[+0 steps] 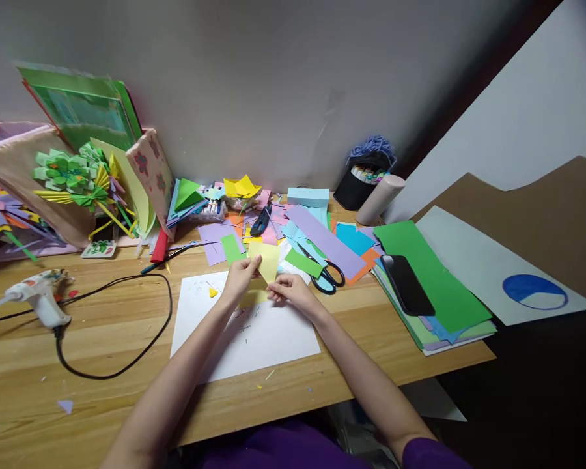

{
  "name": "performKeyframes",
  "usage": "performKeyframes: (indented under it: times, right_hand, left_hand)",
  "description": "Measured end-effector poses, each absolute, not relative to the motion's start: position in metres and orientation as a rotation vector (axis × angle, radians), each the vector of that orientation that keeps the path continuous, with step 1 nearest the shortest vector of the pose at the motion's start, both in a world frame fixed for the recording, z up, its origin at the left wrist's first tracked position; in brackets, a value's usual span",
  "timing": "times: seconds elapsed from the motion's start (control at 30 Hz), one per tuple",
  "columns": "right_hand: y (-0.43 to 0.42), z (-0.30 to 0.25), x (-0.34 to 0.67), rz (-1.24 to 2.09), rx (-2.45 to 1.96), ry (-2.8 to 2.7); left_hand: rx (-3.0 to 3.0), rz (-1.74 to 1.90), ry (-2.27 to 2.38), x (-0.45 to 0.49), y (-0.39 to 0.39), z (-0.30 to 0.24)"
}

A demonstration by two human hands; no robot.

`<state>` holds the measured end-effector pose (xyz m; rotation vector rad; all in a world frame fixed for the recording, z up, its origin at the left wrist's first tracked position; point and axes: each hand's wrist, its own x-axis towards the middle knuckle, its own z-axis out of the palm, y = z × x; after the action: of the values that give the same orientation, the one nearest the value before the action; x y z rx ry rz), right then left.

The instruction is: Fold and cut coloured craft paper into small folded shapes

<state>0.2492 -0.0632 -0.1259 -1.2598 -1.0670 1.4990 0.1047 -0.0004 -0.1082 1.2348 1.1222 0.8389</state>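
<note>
Pale yellow paper [265, 257] pinched between two bare hands

A wooden desk [29, 365], its long grain showing through a smooth finish, carries everything here. Across its middle lies a flat white sheet [293, 339], a plain rectangle set slightly askew. To the right is a stack of coloured paper [430, 267] with a broad green piece on top, its layers fanned unevenly at the near edge. A lilac strip [327, 241], long and straight-sided, slants over a jumble of cut paper behind the hands. On the left rests a white hot glue gun [41, 299], hard-shelled, its black cable looping over the wood.

The left hand [241, 277] is nearly closed, thumb and fingers gripping the paper's left side; the right hand [290, 290], fingers curled, nips its lower right corner. That paper is raised above the white sheet, matte and straight-edged (another pale yellow patch shows just below it). A glossy black smartphone [405, 283] lies on the stack, and black-handled scissors [342, 277] rest among the scraps. Smallest are a yellow paper chip [213, 292] and dark, crumb-like specks [247, 319] sprinkled on the white sheet.
</note>
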Motion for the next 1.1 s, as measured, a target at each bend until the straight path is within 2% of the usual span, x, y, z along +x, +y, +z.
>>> performKeyframes:
  times: [0.13, 0.23, 0.33, 0.43, 0.53, 0.67, 0.77, 0.9, 1.1]
  right_hand:
    - [-0.057, -0.125, 0.266, 1.304, -1.355, -0.976]
    - [-0.054, -0.126, 0.284, 1.2, -1.421, -0.85]
    - [-0.056, -0.126, 0.294, 1.365, -1.531, -0.912]
    - [-0.059, -0.125, 0.291, 1.505, -1.53, -1.069]
    - [-0.059, -0.128, 0.279, 1.41, -1.431, -1.136]
    - [-0.056, -0.132, 0.265, 1.159, -1.396, -1.104]
    - [-0.057, -0.129, 0.259, 1.004, -1.362, -1.129]
    - [-0.059, -0.126, 0.256, 1.033, -1.323, -1.15]
    - [-0.059, -0.131, 0.259, 0.774, -1.387, -0.979]
  left_hand:
    - [1.322, 0.917, 1.169, 0.093, 0.009, -0.112]
    - [1.682, 0.821, 1.422, 0.081, 0.014, -0.117]
    - [1.995, 0.536, 1.757, 0.073, 0.014, -0.121]
    - [2.089, 0.363, 1.815, 0.071, 0.012, -0.121]
    - [2.107, 0.342, 1.772, 0.071, 0.011, -0.117]
    - [2.004, 0.527, 1.703, 0.068, 0.013, -0.108]
    - [1.858, 0.625, 1.415, 0.069, 0.015, -0.101]
    - [1.514, 0.641, 1.015, 0.08, 0.01, -0.096]
    - [1.197, 0.569, 0.953, 0.102, -0.008, -0.104]
